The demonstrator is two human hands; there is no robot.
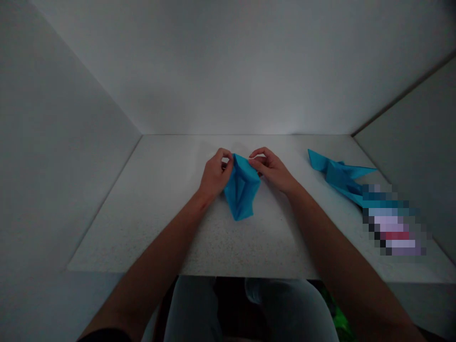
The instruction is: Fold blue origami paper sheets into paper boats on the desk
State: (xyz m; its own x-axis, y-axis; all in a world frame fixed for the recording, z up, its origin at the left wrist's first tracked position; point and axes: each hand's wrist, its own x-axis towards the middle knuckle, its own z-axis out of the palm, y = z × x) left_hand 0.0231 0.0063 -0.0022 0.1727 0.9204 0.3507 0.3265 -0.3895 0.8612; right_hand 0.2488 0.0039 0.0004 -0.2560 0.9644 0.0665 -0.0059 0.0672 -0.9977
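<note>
A folded piece of blue paper [242,190] is held up over the middle of the white table, its lower point towards me. My left hand [216,173] pinches its upper left edge between thumb and fingers. At the upper right edge, my right hand [269,167] grips the paper with thumb and fingertips. The paper has creases and an open fold down its centre. Part of its left side is hidden behind my left hand.
On the right of the white table [149,228] lies a folded blue paper shape [340,178] with pointed ends. A pixelated object [395,228] is beside it. White walls [242,71] enclose the table at the back and both sides. My legs are below the front edge.
</note>
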